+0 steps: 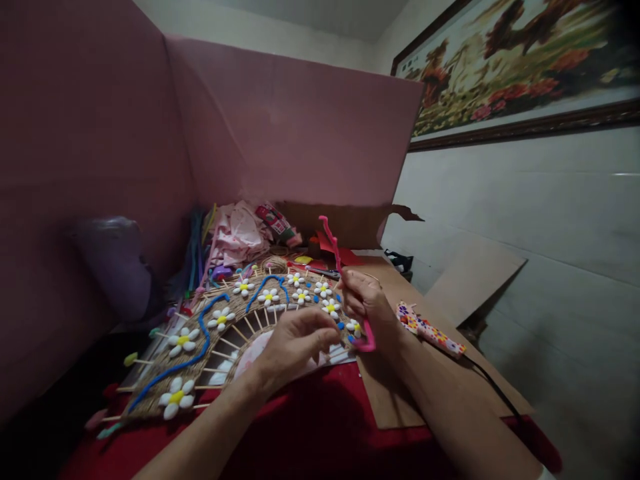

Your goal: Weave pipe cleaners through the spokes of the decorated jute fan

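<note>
Right hand point(369, 300) around one pink pipe cleaner point(370, 337)

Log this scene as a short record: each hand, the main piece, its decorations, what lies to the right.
Left hand: loosely curled, nothing visible in it
Right hand: gripping a bent pink strip
Main piece: arched woven piece with sticks
Decorations: white flowers with yellow centres, blue strips
Right side: patterned tool with black cord, on brown board

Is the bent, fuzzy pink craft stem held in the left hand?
No, the right hand grips the pink stem, which sticks out above and below it.
</note>
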{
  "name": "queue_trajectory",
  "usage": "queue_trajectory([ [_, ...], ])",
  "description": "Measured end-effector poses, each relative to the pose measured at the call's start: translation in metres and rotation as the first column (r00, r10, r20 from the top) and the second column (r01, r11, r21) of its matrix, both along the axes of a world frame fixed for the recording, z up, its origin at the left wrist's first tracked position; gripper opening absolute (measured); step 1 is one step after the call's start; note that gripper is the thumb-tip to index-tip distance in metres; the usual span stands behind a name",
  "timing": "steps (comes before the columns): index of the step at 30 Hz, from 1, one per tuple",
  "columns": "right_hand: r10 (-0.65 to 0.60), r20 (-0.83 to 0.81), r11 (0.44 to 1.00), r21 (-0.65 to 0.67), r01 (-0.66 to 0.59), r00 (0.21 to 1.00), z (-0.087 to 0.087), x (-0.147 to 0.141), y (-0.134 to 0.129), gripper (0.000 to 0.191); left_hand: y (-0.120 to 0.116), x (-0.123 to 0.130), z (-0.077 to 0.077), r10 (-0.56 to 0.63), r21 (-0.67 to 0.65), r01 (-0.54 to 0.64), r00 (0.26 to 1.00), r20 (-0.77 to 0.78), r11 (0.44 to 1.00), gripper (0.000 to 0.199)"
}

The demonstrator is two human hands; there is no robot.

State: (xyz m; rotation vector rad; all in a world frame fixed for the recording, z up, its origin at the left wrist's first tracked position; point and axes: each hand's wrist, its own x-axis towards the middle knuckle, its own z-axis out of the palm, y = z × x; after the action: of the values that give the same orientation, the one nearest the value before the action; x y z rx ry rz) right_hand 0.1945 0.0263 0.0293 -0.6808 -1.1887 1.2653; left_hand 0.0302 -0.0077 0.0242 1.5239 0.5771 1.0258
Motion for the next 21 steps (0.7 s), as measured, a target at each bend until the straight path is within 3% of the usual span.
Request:
queue_trajectory([
  [2, 0.131, 0.074, 0.991, -0.022, -0.13, 0.989, -0.001, -0.002, -0.004, 0.026, 0.006, -0.002, 0.003, 0.157, -0.002, -0.158, 0.979, 0.133, 0.987, 0.021],
  [4, 0.209, 0.124, 0.978, -0.05, -0.205, 0.97, -0.003, -0.006, -0.008, 0.025, 0.012, -0.004, 0.005, 0.226, -0.034, -0.224, 0.95, 0.214, 0.974, 0.026],
  [12, 0.372, 0.182, 0.925, -0.156, -0.347, 0.91, -0.01, -0.015, -0.016, 0.026, 0.022, -0.009, 0.002, 0.296, -0.096, -0.28, 0.908, 0.296, 0.955, 0.023],
  [21, 0.397, 0.194, 0.911, -0.2, -0.359, 0.897, -0.003, -0.009, -0.019, 0.023, 0.023, -0.014, 0.007, 0.36, -0.204, -0.303, 0.857, 0.368, 0.931, 0.024],
])
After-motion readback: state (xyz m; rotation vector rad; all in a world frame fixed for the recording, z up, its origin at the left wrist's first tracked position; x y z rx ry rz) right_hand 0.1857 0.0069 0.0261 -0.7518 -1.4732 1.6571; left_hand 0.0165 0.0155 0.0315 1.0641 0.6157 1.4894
